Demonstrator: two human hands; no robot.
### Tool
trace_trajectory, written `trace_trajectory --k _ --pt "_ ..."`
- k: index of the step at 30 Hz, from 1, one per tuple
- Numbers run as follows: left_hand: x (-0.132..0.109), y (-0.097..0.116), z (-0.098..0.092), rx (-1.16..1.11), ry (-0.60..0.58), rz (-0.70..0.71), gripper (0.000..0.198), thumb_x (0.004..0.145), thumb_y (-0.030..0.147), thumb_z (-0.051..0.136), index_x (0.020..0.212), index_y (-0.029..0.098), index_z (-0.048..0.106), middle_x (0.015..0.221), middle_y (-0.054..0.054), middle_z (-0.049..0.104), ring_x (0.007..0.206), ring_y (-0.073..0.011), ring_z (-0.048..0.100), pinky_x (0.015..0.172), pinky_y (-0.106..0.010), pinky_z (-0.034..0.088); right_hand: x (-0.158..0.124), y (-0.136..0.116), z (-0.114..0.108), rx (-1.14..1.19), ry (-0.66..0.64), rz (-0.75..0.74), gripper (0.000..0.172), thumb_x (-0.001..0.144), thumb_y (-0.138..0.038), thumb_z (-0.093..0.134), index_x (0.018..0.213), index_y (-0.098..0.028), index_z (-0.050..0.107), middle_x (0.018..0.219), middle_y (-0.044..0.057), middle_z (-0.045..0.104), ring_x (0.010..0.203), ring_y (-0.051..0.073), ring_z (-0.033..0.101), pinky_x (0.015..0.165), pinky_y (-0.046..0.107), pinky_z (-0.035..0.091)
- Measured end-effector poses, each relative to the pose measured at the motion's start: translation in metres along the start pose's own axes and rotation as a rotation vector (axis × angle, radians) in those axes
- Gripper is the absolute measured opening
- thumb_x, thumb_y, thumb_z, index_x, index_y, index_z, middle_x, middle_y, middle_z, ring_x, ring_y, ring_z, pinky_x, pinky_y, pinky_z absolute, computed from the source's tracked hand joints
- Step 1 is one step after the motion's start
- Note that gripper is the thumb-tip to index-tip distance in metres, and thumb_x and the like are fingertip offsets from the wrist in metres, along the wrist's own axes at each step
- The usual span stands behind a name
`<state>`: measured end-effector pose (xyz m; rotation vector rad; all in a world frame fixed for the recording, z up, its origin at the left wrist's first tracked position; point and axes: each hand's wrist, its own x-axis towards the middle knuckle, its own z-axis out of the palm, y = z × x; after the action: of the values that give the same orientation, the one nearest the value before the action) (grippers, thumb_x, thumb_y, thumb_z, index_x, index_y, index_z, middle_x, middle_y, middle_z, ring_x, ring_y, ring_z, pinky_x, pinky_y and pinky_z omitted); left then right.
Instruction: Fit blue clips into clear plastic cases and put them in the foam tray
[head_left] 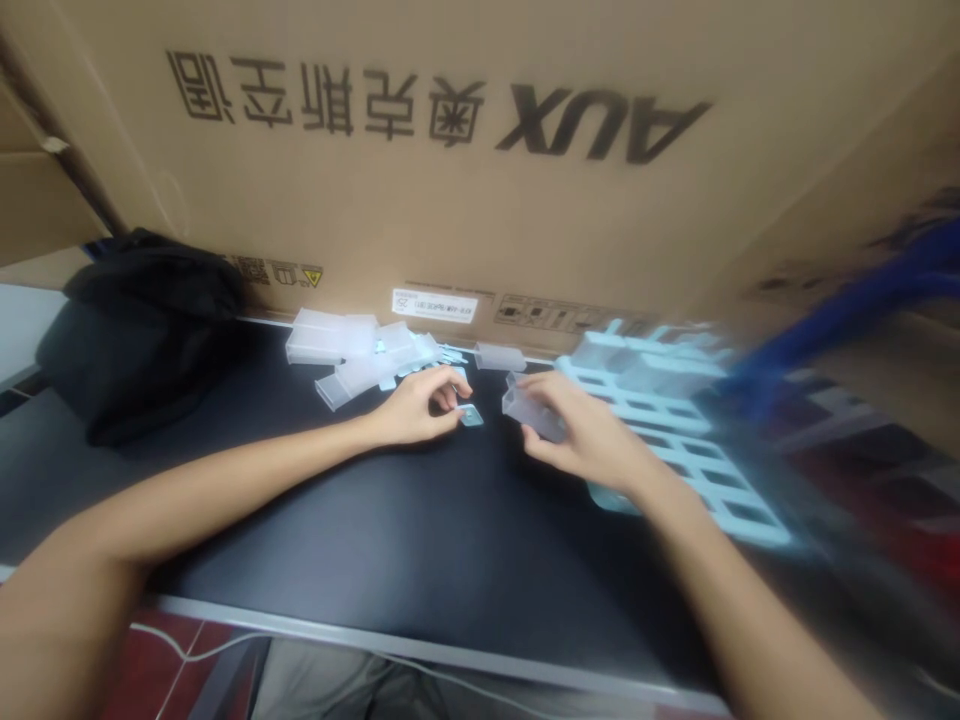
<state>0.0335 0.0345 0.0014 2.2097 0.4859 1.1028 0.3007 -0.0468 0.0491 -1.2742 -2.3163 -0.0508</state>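
Note:
Between the thumb and fingers of my left hand point(420, 408) is a small light-blue square piece point(471, 416), close above the black table. My right hand point(589, 430) is closed around a translucent rectangular box point(529, 412), its open end facing left. The two hands are apart, with a short gap between the piece and the box. Beyond my left hand lie several loose translucent boxes point(330, 338) and a heap of small light-blue pieces point(450, 354). Another translucent box point(499, 356) lies at the table's back edge, between the hands.
To the right, a light-blue rack point(754, 520) with rows of square openings carries several translucent boxes point(600, 350). A large cardboard carton point(450, 210) stands behind the table point(390, 540). A black cloth bag point(142, 330) sits at the left, and a blue bar point(847, 300) slants in at right.

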Motion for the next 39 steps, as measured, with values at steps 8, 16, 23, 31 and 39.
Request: trace_trajectory --k 8,16,23,31,39 --pt "0.002 0.009 -0.003 0.098 -0.049 -0.031 0.017 0.092 0.021 0.06 0.106 0.017 0.07 0.09 -0.004 0.067 0.073 -0.0112 0.061 0.07 -0.025 0.054 0.004 -0.013 0.006 0.032 0.001 -0.045 0.034 0.093 -0.028 0.054 0.124 -0.024 0.066 0.128 0.014 0.066 0.109 0.028 0.069 0.093 0.044 0.058" --pt "0.002 0.009 -0.001 0.058 -0.066 -0.166 0.015 0.093 0.026 0.063 0.101 0.017 0.073 0.087 -0.004 0.073 0.07 -0.0114 0.064 0.069 -0.026 0.053 0.001 -0.021 0.015 0.094 0.02 0.05 0.039 0.096 -0.041 0.058 0.13 -0.023 0.059 0.117 0.011 0.074 0.094 0.026 0.074 0.081 0.038 0.059" --pt "0.003 0.007 0.001 -0.182 -0.055 -0.316 0.014 0.088 0.023 0.069 0.099 0.016 0.062 0.086 -0.002 0.068 0.076 -0.0112 0.066 0.071 -0.025 0.055 0.004 -0.026 0.018 0.153 -0.002 0.107 0.025 0.094 -0.041 0.06 0.113 -0.024 0.06 0.107 0.007 0.077 0.084 0.024 0.074 0.073 0.035 0.057" --pt "0.007 -0.003 -0.007 -0.49 -0.208 -0.42 0.048 0.075 0.02 0.086 0.115 0.015 0.059 0.089 0.0 0.067 0.077 -0.0104 0.068 0.078 -0.029 0.057 0.004 -0.032 0.022 0.265 0.035 0.144 0.026 0.092 -0.039 0.061 0.113 -0.024 0.059 0.107 0.007 0.076 0.089 0.025 0.075 0.077 0.036 0.058" --pt "0.009 -0.005 -0.013 -0.318 -0.446 -0.427 0.033 0.087 0.041 0.079 0.103 0.013 0.072 0.087 -0.005 0.074 0.083 -0.0163 0.07 0.085 -0.034 0.056 0.006 -0.032 0.025 0.326 0.055 0.16 0.026 0.092 -0.04 0.062 0.112 -0.024 0.057 0.102 0.006 0.075 0.084 0.022 0.073 0.075 0.034 0.057"
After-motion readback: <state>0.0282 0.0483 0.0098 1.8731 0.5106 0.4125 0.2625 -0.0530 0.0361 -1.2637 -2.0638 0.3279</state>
